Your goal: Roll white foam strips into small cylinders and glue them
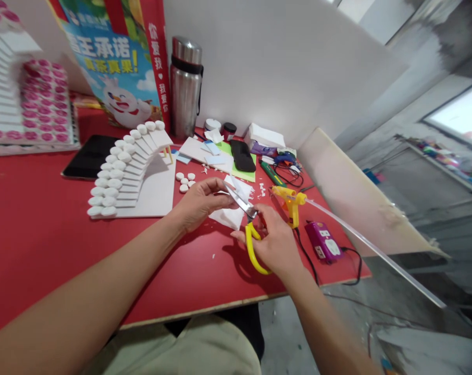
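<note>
My right hand [277, 242] is closed around the yellow handles of a pair of scissors [255, 255], whose metal blades point up and to the left. The blade tips reach between the fingertips of my left hand [202, 203]. That hand is pinched; what it holds, if anything, is too small to make out. White paper pieces [228, 217] lie under and beyond the blades. Several round white discs [184, 182] sit left of my left fingers. Farther left stands a curved white model staircase [130, 177], edged with similar discs, on a white board.
A yellow glue gun [293, 200] with a long clear stick stands right of my right hand, near a purple power socket [324, 242]. Behind are a black phone [243, 155], a green-handled tool [272, 173], a steel flask [186, 88] and a dark tablet [89, 156].
</note>
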{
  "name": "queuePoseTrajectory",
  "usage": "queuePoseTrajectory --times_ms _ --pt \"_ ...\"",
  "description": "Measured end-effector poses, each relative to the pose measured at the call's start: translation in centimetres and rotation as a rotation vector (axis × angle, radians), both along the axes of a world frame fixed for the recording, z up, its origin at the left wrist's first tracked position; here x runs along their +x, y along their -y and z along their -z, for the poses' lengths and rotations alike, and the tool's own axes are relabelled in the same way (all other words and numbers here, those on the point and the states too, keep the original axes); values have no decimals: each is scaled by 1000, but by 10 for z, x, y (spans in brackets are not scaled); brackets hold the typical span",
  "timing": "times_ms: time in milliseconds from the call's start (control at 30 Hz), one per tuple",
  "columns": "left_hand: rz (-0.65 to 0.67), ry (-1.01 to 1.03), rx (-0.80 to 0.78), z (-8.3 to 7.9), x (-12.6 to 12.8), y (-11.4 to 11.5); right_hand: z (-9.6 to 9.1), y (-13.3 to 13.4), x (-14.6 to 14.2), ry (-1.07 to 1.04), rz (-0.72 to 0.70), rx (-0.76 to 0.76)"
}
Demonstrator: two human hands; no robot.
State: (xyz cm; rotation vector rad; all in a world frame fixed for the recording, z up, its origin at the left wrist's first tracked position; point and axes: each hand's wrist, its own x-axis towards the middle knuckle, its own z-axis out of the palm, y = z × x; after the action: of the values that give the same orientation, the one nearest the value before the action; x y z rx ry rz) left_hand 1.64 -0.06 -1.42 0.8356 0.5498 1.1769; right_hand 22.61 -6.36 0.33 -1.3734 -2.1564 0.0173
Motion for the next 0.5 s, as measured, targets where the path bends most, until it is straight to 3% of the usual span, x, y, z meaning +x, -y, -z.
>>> queuePoseTrajectory --times_ms 200,367,500 --pt "18 -8 -47 2 0 0 0 5 -2 -104 45 -108" --pt "45 14 -64 1 0 -1 -1 2 7 -367 260 -413" --pt "79 60 -75 -2 -2 -1 -1 -12 26 -197 410 -372"
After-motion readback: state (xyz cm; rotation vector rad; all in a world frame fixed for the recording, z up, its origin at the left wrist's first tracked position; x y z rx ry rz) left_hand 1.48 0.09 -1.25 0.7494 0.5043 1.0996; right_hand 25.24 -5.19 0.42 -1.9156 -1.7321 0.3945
